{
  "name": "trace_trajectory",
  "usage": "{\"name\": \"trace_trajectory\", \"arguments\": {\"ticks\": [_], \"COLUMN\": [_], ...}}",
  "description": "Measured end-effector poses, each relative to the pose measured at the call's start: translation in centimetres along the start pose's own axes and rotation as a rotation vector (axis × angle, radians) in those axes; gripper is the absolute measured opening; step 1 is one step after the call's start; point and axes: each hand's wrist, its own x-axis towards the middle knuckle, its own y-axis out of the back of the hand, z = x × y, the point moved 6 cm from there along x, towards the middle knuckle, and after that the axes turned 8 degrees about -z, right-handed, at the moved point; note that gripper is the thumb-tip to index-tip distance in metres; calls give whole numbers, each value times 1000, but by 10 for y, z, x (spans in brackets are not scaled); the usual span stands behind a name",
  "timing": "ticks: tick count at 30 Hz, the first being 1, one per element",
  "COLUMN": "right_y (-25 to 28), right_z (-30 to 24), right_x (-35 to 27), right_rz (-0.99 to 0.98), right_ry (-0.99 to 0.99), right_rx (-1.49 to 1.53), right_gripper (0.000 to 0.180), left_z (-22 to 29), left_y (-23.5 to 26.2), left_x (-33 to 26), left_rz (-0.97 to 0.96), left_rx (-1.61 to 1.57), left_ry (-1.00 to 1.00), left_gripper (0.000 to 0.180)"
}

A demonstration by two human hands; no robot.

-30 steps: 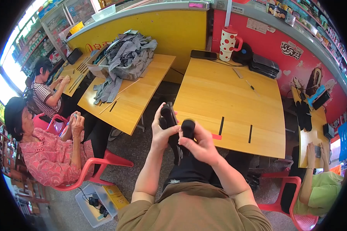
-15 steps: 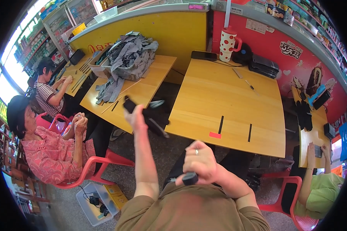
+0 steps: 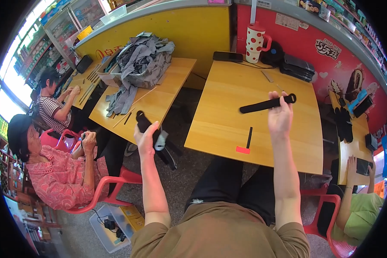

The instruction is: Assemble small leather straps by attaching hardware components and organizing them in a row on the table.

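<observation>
Since the earlier frame, right hand has risen above the desk, grip pinching a strap; left hand clasps another strap, which may slip if loosened.

Both hands, left and right, each grip a black strap above the wooden table.

Two wooden tables; one spotted mug; one grey cloth pile.

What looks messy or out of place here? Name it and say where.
The heap of grey fabric strips on the left wooden table spills out of its tray, some trailing toward the table's edge. Nothing looks damaged or spilled on the right wooden table.
</observation>
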Motion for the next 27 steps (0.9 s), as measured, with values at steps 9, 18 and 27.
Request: {"name": "trace_trajectory", "arguments": {"ticks": [9, 18, 27], "right_y": [97, 87, 90], "right_z": [6, 13, 9], "right_x": [8, 2, 7], "right_rz": [248, 247, 261], "right_ry": [71, -7, 2], "right_rx": [-377, -639, -719], "right_gripper": [13, 15, 16], "left_z": [1, -110, -139], "left_y": [-101, -130, -132], "left_x": [101, 230, 238], "left_rz": [-256, -291, -318], "left_rx": [1400, 1742, 1737], "left_ry": [-29, -102, -81], "left_gripper": [96, 84, 76]}}
